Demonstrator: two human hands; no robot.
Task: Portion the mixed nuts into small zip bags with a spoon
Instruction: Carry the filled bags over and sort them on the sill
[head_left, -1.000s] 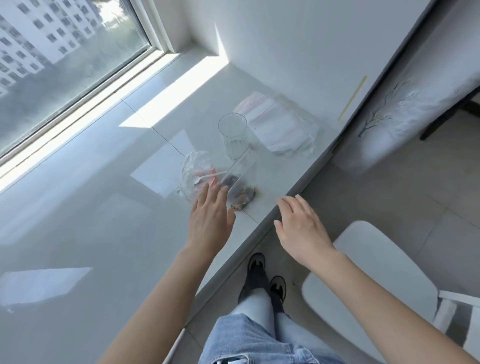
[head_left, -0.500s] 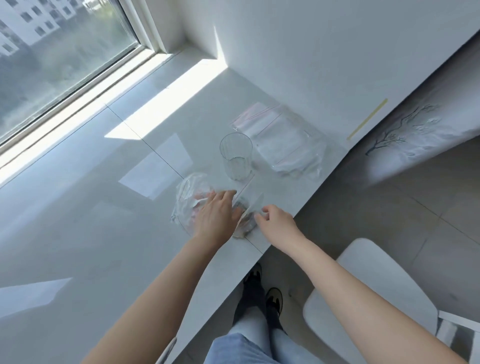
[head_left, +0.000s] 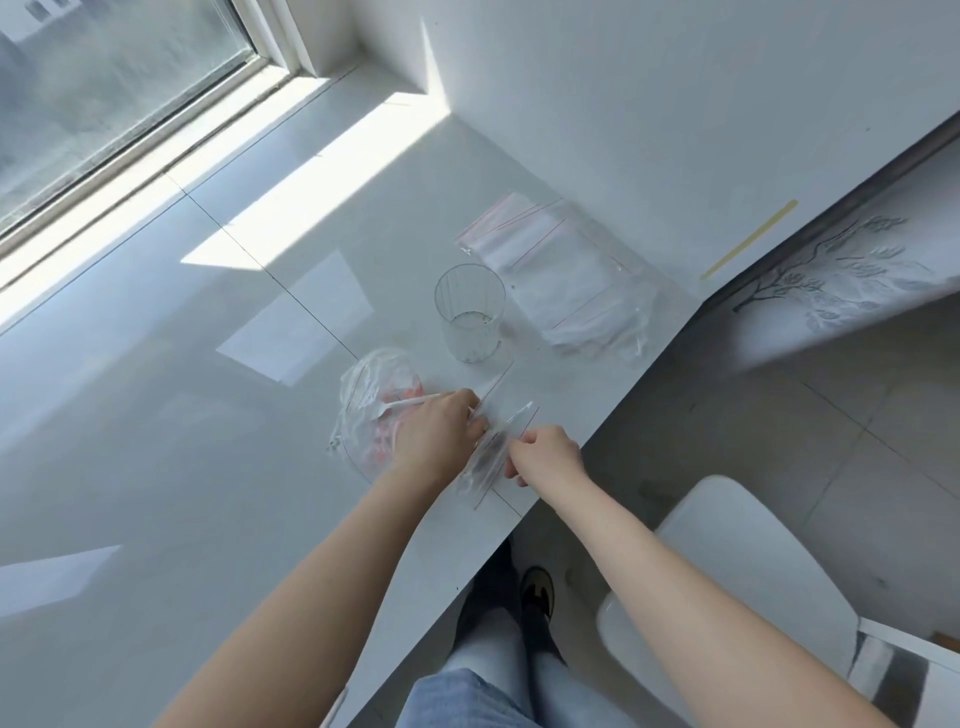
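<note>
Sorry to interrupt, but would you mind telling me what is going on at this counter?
A person is working on a small zip bag on the white counter, gripping it from both sides with the left hand and right hand. Its contents are too blurred to identify. A white spoon rests on a crumpled bag beside the left hand. Behind stand a clear cup and a stack of empty zip bags.

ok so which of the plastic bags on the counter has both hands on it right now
The small zip bag at the counter's front edge, held between the left hand and right hand. The crumpled bag lies under the left wrist; the flat stack sits untouched beyond the cup.
</note>
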